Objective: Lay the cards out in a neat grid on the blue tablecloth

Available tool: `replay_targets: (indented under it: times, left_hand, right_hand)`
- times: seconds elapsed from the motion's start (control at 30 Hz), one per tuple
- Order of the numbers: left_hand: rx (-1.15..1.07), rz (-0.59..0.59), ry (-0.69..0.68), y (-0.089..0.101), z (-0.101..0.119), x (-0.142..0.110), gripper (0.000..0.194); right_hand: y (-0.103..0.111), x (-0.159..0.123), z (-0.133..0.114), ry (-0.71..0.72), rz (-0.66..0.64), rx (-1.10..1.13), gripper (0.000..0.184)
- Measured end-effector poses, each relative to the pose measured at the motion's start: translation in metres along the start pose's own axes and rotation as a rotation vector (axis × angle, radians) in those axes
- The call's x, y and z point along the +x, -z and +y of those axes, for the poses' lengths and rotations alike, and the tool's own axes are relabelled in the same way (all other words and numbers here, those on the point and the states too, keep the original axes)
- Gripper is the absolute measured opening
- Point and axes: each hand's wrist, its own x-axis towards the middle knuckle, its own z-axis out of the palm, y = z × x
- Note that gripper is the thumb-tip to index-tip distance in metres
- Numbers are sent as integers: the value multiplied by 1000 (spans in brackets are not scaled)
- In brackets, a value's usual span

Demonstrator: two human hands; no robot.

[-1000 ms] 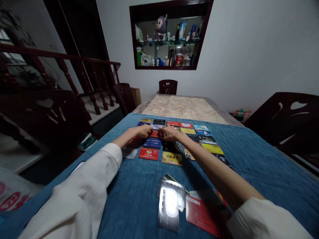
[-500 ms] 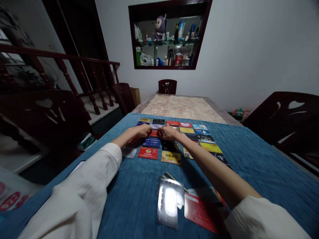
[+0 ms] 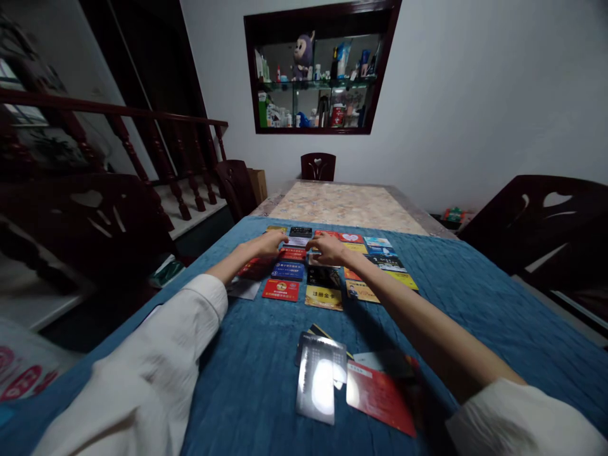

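Observation:
Rows of colourful cards lie flat on a blue cloth (image 3: 266, 354). My left hand (image 3: 270, 244) rests at the left of the rows, fingertips by the left edge of a pale silver card (image 3: 297, 241). Just right of that card is my right hand (image 3: 329, 248), its fingers bent but apart, over the neighbouring column. Neither hand visibly holds a card. Between and below them lie a red card (image 3: 292, 254), a blue card (image 3: 287, 270) and a red card with a round emblem (image 3: 280, 290). A gold card (image 3: 323, 297) lies nearer me. My right forearm hides some cards.
Close to me, a loose pile holds a shiny silver card (image 3: 316, 386), a large red card (image 3: 380, 396) and others. The bare tabletop (image 3: 351, 196) shows beyond the cloth. Dark wooden chairs (image 3: 318, 166) stand around, with a railing (image 3: 142, 114) at left.
My hands have drawn apart from around the red card, which now shows uncovered in its column. My right hand has shifted slightly right. The view has moved a little.

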Motion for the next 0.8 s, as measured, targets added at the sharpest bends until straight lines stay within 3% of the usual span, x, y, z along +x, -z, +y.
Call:
replay_targets:
  times: [0.17,0.4,0.8]
  left_hand:
    - [33,42,-50,11,23,-4,24]
    - [3,91,-167,15,82,-22,21]
    - [-18,45,-297,-2,163,-56,18]
  right_hand:
    - [10,-24,7,12,27,-4,31]
    - [21,-73,3,-15,93,-14,21]
    - [13,-174,-6,28,206,-24,18]
